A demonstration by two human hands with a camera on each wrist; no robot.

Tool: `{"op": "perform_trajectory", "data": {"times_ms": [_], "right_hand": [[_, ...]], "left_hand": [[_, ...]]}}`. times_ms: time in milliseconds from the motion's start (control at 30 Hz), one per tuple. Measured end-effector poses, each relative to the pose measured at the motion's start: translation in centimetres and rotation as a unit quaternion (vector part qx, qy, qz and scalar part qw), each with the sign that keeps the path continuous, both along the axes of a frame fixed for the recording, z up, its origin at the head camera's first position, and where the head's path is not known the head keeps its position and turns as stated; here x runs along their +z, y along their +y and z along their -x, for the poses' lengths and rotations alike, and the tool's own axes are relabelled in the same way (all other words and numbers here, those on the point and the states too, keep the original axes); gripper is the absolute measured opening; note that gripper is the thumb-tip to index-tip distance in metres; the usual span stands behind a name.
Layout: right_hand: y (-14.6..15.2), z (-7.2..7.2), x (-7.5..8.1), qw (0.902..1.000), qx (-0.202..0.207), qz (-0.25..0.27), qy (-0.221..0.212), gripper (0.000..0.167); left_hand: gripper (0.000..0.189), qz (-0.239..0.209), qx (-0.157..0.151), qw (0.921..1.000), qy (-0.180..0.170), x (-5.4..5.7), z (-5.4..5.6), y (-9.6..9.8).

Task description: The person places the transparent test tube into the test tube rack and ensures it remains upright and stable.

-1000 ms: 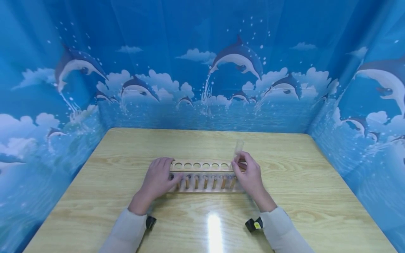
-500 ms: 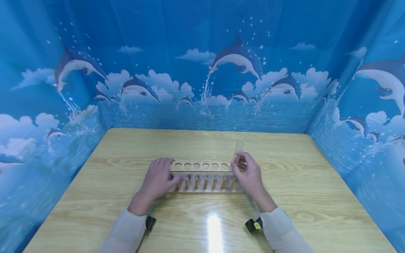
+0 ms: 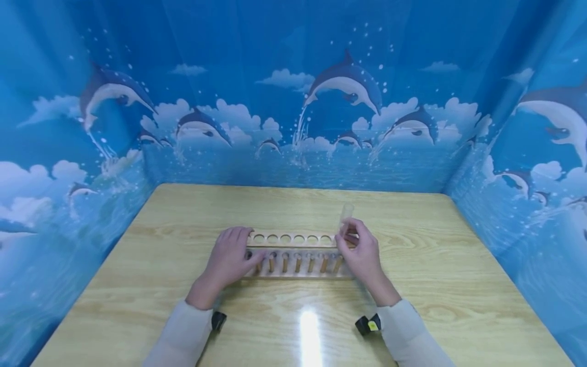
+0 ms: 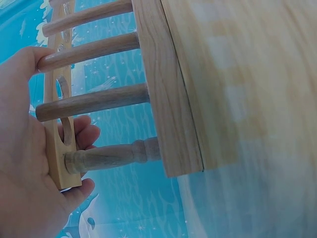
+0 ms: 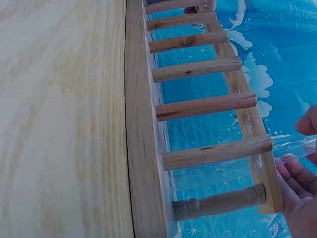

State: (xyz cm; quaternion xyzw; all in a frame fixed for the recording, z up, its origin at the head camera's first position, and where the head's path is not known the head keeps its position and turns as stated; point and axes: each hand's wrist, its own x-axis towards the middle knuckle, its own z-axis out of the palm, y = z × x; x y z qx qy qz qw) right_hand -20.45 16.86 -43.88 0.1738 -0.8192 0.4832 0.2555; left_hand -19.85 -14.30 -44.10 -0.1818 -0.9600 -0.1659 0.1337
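A wooden test tube rack [image 3: 293, 240] stands on the table, with a row of round holes along its top bar and several upright pegs in front. My left hand [image 3: 229, 255] grips its left end; in the left wrist view the thumb touches a peg [image 4: 89, 52] and the fingers wrap behind the top bar [image 4: 62, 168]. At the right end, my right hand [image 3: 362, 250] pinches a clear test tube [image 3: 346, 211]. From the right wrist view, the tube [image 5: 290, 145] passes through a hole near the end post [image 5: 225, 203]. Its lower end is hard to make out.
The rack rests on a light wood-grain table [image 3: 211, 326]. A blue dolphin-print curtain [image 3: 275, 168] encloses the table's back and sides. A bright light reflection lies on the table before the rack.
Both hands stay in place on the rack and the test tube. The head view shifts very slightly; nothing else visibly differs.
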Motion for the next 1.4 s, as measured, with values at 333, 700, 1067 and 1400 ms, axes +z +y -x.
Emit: {"op": "perform_trajectory", "data": {"times_ms": [333,700,1067,1400], "right_hand": [[-0.2,0.1,0.2,1.0,-0.001,0.001,-0.001,0.033],[-1.3,-1.3,3.7,0.9997,0.01,0.02,-0.008,0.035],[-0.7,-1.7,3.1,0.9934,0.02,0.077,-0.082,0.058],[1.7,0.3,0.0,0.9918,0.019,0.126,0.004,0.042]], "left_hand": [[0.066,0.011,-0.003,0.9999,-0.003,0.6,0.4,-0.2],[0.068,0.009,0.003,0.9999,-0.004,0.4,0.8,-0.1],[0.069,-0.001,0.003,1.0,-0.009,-0.6,0.6,0.1],[0.062,-0.115,-0.034,0.9906,-0.067,0.0,0.3,-1.0]]}}
